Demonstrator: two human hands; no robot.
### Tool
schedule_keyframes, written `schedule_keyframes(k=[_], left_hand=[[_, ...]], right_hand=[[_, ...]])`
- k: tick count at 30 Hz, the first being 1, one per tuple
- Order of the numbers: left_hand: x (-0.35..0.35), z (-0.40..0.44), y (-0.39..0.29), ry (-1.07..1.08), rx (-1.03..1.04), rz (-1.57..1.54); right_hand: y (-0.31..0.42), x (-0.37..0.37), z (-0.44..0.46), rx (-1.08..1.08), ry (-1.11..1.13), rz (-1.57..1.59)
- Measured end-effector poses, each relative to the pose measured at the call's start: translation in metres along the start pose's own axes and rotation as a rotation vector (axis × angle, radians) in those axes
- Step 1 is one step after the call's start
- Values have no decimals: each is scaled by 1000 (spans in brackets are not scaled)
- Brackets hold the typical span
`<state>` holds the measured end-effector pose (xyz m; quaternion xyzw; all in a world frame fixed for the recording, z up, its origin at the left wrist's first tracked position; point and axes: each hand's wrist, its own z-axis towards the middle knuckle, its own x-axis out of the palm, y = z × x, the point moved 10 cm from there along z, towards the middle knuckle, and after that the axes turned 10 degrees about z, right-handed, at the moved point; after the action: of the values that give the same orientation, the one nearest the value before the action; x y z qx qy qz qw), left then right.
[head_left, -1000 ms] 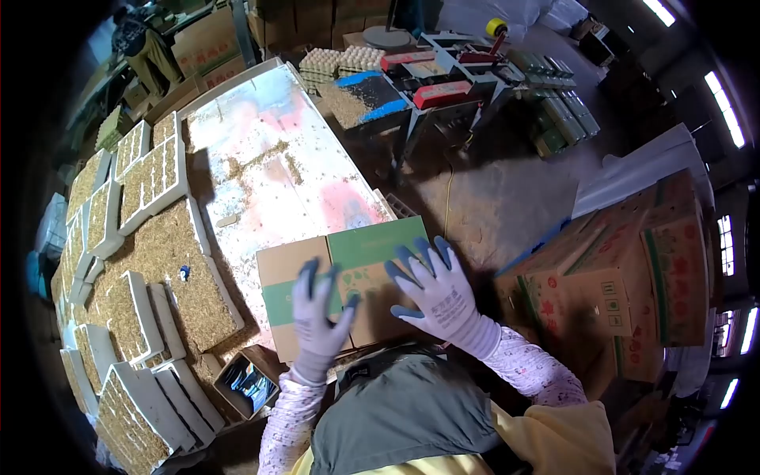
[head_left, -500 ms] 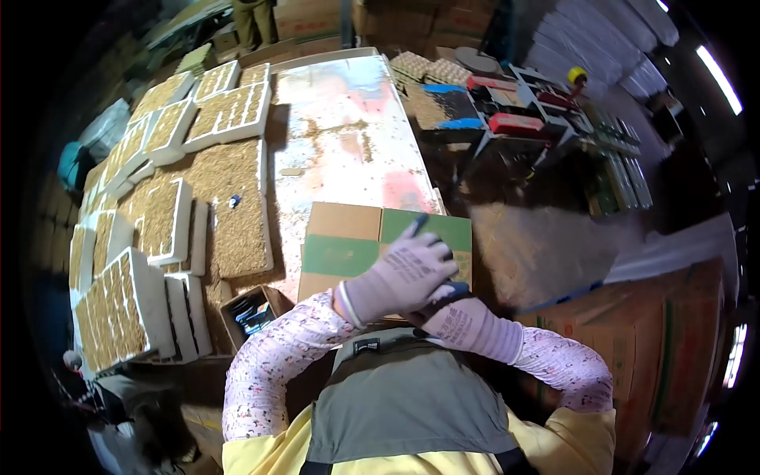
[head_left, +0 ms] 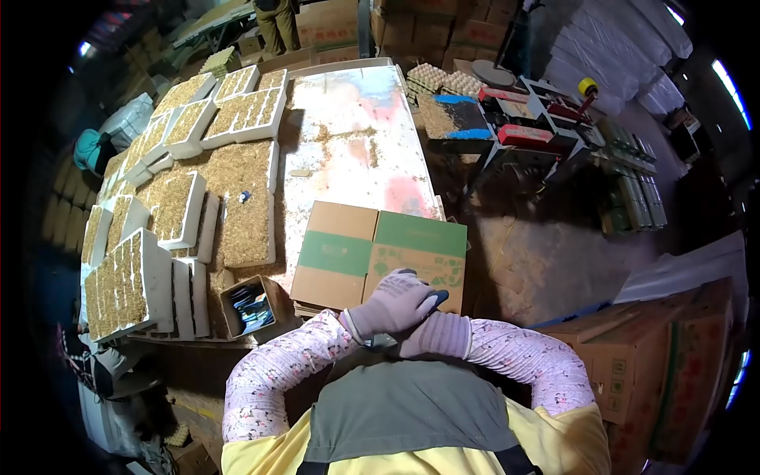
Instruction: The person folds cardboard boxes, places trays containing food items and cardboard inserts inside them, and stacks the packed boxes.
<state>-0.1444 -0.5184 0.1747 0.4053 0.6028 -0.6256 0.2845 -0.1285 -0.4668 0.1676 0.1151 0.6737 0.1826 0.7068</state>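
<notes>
The flattened cardboard [head_left: 388, 247] lies on the white table [head_left: 340, 170], just beyond the crossed hands. A careless knock from either hand could, I'd guess, skew its layers. The left hand [head_left: 393, 302], half curled, drapes over the right hand [head_left: 431, 336] at the cardboard's near edge; the right's fingers are mostly hidden, and I can't tell whether either grips anything. Left of the cardboard sits an open box [head_left: 279, 305]; to its right, big cartons [head_left: 613, 360].

Left hand [head_left: 393, 305] over right hand [head_left: 435, 337], at green-banded cardboard [head_left: 336, 252]. White trays [head_left: 249, 115] with brown fill on table's [head_left: 352, 170] left side.
</notes>
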Motion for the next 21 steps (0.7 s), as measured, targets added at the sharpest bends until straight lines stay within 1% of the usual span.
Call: schedule_keyframes(k=[2, 3, 4, 5, 7, 8, 9, 10, 11, 12, 13, 14, 15, 17, 18, 19, 20, 21], left_hand=[[-10, 1, -24, -45, 78, 116], [-17, -1, -39, -66, 119, 173], [-26, 0, -48, -87, 174, 128], [-47, 1, -47, -206, 150, 203], [-87, -7, -39, -426, 101, 344], [-86, -5, -30, -387, 85, 383], [-81, -3, -35, -353, 98, 389], [-75, 1, -43, -324, 110, 399], [-68, 5, -50, -295, 121, 410], [-64, 5, -57, -343, 131, 350], [-58, 6, -57, -352, 130, 373], [-51, 6, -54, -364, 121, 319], [-44, 6, -50, -376, 114, 263], [-23, 5, -49, -313, 217, 103], [-18, 6, -46, -213, 308, -88], [-25, -2, -33, -345, 278, -242], [-29, -12, -17, -476, 249, -395], [-37, -21, 0, -610, 218, -547]], right_hand=[[-12, -9, -10, 26, -83, 112], [-25, -18, -16, 78, -181, 200], [-42, -30, -24, 143, -314, 303], [-60, -36, -35, 235, -459, 442], [-102, -20, -50, 461, -681, 873], [-119, -2, -47, 524, -705, 1125], [-126, 10, -42, 547, -705, 1329], [-133, 19, -39, 567, -716, 1480], [-136, 25, -38, 576, -725, 1577], [-137, 27, -42, 578, -744, 1595], [-140, 30, -44, 580, -760, 1608], [-139, 32, -49, 576, -772, 1577], [-137, 31, -52, 565, -780, 1463], [-131, 16, -54, 498, -766, 976], [-121, 4, -46, 418, -726, 528], [-116, -1, -44, 380, -708, 342], [-117, -5, -42, 346, -699, 245], [-119, -9, -42, 329, -700, 235]])
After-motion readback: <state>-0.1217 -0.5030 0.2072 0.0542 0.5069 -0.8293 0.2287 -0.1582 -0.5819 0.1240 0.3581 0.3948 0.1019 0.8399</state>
